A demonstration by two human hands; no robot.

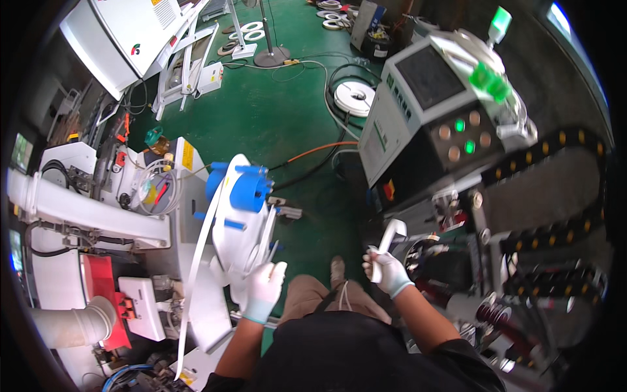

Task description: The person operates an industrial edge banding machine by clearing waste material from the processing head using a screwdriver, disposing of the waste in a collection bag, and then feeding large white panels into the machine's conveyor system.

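Observation:
My right hand [392, 275], in a white glove with a pale blue cuff, grips a short white strip [388, 237] whose far end bends over. It is beside the dark side of the machine on the right. My left hand [266, 286], gloved the same way, is near a white stand [236, 235] carrying a blue reel hub [247, 191] with blue rods. A thin pale piece [273, 251] shows just above that hand; whether the hand holds it I cannot tell. A long white band [196, 264] hangs down the left side of the stand.
To the right stands a control cabinet [389, 122] with a dark screen, lit green buttons and cable chains [551, 240]. White machinery with a thick duct [73, 326] lines the left. Hoses and an orange cable [313, 149] cross the green floor near white coils [353, 98].

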